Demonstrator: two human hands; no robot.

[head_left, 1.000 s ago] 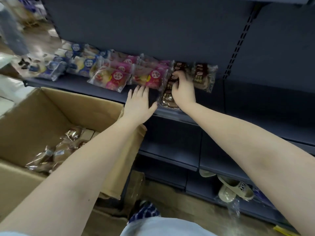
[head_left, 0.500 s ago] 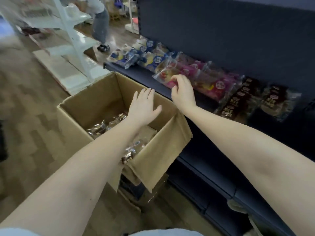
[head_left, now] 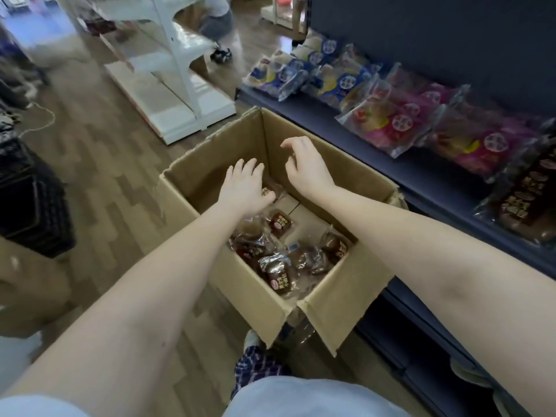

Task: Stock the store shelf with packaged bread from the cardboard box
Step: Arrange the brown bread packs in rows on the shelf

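An open cardboard box (head_left: 210,164) stands on the floor beside the dark blue shelf (head_left: 421,176). Several packs of brown bread (head_left: 279,260) lie in its bottom. My left hand (head_left: 245,191) hovers inside the box with fingers straight, right above one brown pack (head_left: 267,192). My right hand (head_left: 305,167) hangs over the far part of the box with fingers loosely curled, holding nothing. On the shelf lie blue-yellow packs (head_left: 316,73), pink packs (head_left: 421,124) and brown packs (head_left: 523,200).
A white shelving unit (head_left: 174,73) stands on the wooden floor behind the box. Another person (head_left: 215,25) crouches near it. A black crate (head_left: 30,200) sits at the left. Lower blue shelves run under my right arm.
My right hand has left the packs on the shelf and moved over the box. My left hand has dropped into the box. The view has swung left and down.
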